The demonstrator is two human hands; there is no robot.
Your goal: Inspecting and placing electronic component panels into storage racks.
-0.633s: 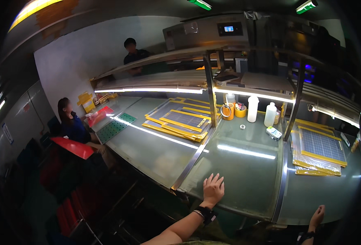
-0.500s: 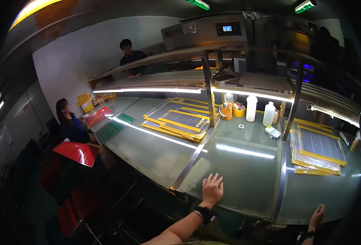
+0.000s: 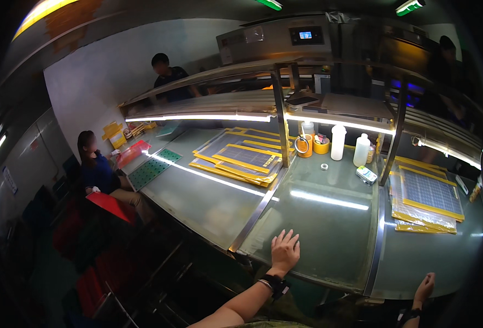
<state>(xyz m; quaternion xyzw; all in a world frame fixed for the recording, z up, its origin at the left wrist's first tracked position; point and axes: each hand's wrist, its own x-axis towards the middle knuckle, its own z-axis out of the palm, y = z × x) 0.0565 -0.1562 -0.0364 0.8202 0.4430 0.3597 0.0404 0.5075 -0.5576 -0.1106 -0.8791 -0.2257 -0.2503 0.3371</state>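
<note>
My left hand (image 3: 285, 251) lies palm down near the front edge of the middle glass table panel (image 3: 329, 240), its fingers spread and nothing under them that I can see. At the right front edge, my right hand (image 3: 426, 287) rests on its side with fingers curled in; no object shows in it. Both wrists wear dark bands. Beyond my left hand stand a white bottle (image 3: 337, 143), another squeeze bottle (image 3: 361, 151) and a roll of tape (image 3: 324, 167). A small white-and-green box (image 3: 366, 175) lies in front of the bottles.
Yellow-edged film frames (image 3: 247, 158) are stacked on the left panel, and more frames (image 3: 427, 191) on the right one. A lit metal shelf (image 3: 198, 118) spans the table. At the far left, a co-worker (image 3: 96, 169) holds a red sheet (image 3: 111, 206); a green perforated board (image 3: 154, 169) lies nearby.
The seated co-worker's red sheet has tilted and moved in toward their lap. The person behind the shelf has leaned left, and a pale green sheet now shows below the shelf. My hands keep still.
</note>
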